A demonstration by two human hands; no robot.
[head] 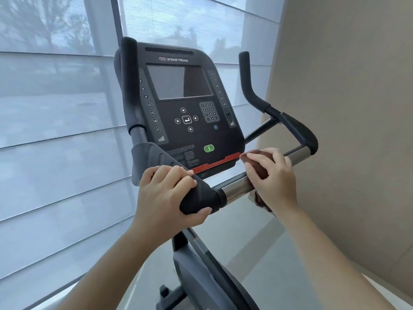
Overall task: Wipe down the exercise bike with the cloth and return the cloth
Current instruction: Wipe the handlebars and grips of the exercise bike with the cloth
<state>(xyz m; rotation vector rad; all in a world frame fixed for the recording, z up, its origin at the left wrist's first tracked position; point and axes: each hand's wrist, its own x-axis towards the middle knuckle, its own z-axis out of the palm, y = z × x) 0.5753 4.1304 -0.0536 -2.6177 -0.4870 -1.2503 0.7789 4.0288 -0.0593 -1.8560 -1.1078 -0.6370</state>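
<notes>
Right hand [271, 177]: I pinched the brown cloth [259, 168] around the chrome handlebar sensor [237, 187].
Left hand [166, 189]: gripped the padded grip [199, 198], at nine o'clock.
Cloth: probably soft, light; best bunched.

Single head-worn wide-angle view, looking forward and slightly down from close behind the handlebar [237, 186]. Frame was tilted, with straight lines bowed at the edges. The console [185, 108] sat near, at centre; window blinds [55, 130] filled 9 o'clock, beige wall [346, 108] 3 o'clock. Both forearms entered from 6 o'clock. No second view shared the scene.
</notes>
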